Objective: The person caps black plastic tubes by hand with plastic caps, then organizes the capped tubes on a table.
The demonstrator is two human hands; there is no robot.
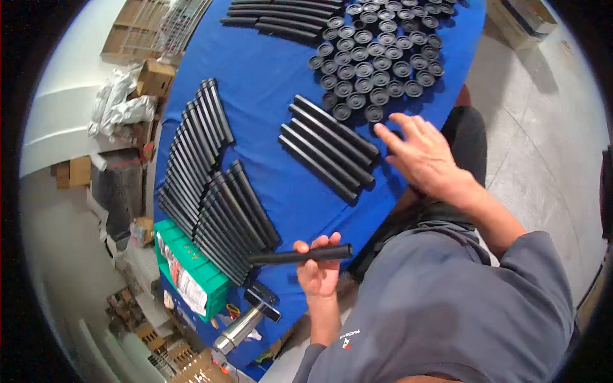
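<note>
My left hand (319,271) is closed around a black tube (305,256), held over the front edge of the table with its open end pointing right. My right hand (426,156) reaches over the table, fingers apart, thumb and fingertips close to the nearest black round caps (374,113). Those ringed caps spread in a large group across the far right of the blue cloth (255,108). Between my hands lie several loose black tubes (329,150), side by side. To the left, a long fanned row of black tubes (198,137) rests on the cloth.
A green bin (220,297) with papers on its side stands at the left table edge. Near it are a metal cylinder (239,329) and a dark phone-like object (262,297). More black tubes (290,16) lie at the far end. Cardboard boxes (153,80) are stacked beyond the table.
</note>
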